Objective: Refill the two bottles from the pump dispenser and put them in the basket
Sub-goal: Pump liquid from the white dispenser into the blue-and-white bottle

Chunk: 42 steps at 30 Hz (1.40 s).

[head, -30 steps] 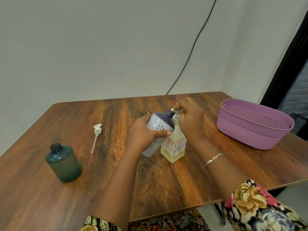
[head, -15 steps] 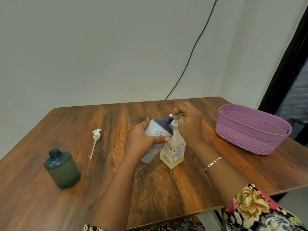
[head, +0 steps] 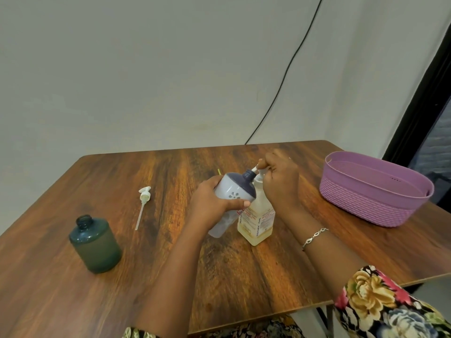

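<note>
The person is standing at the wooden table (head: 170, 276) and is filling the first bottle. The left hand (head: 210, 208) is wrapping its fingers around the white bottle with the dark top (head: 234, 191), holding it tilted so that the open neck is meeting the nozzle of the pump dispenser (head: 256, 215). The right hand (head: 280, 181) is sitting on the pump head, fingers curled closed over it, and seems to be pressing it down. The dispenser is standing upright on the table, touching the tilted bottle.

To do this step well, I think the neck should be staying right under the nozzle, and the presses should be slow and full, because a fast push can spray liquid past the small opening. The dispenser can also be sliding if the push is not straight down.

The green bottle (head: 95, 242) is waiting open at the left, its loose pump (head: 142, 203) lying near it. The purple basket (head: 375, 189) is holding nothing that I can see
</note>
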{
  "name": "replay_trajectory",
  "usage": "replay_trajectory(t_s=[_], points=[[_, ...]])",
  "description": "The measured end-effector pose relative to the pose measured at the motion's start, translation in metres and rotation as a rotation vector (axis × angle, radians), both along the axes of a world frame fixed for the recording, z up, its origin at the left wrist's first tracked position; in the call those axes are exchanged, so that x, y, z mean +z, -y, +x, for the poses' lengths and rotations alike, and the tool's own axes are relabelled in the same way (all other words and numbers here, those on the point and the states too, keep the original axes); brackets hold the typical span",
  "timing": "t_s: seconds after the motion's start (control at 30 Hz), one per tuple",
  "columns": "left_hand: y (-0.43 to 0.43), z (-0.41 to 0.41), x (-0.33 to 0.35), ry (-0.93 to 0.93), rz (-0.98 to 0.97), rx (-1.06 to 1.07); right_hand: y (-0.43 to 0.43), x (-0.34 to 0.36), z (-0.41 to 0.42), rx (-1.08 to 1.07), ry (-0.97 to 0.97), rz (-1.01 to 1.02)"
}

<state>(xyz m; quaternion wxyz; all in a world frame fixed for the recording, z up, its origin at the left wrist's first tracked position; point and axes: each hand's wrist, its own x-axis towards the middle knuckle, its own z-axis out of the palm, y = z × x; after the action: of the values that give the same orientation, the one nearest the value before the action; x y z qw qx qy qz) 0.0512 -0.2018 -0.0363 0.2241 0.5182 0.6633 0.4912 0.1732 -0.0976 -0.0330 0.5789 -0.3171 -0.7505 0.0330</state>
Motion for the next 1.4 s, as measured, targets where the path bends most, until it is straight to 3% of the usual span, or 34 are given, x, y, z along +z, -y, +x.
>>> replay_trajectory(t_s=[0.33, 0.7, 0.83, 1.23, 1.4], points=[[-0.005, -0.002, -0.002, 0.027, 0.011, -0.003, -0.005, -0.006, -0.004, -0.032, -0.006, 0.092], [-0.005, -0.002, -0.003, -0.041, -0.006, -0.003, -0.003, 0.005, -0.003, 0.029, -0.114, -0.014], [-0.004, -0.003, -0.006, -0.045, -0.010, 0.001, -0.002, -0.008, -0.003, -0.009, -0.058, 0.081], [-0.005, -0.002, -0.005, 0.001, -0.002, -0.009, -0.004, -0.004, -0.003, 0.005, -0.074, 0.038], [-0.006, -0.003, -0.003, 0.029, 0.011, -0.009, -0.003, -0.006, -0.005, -0.024, -0.015, 0.111]])
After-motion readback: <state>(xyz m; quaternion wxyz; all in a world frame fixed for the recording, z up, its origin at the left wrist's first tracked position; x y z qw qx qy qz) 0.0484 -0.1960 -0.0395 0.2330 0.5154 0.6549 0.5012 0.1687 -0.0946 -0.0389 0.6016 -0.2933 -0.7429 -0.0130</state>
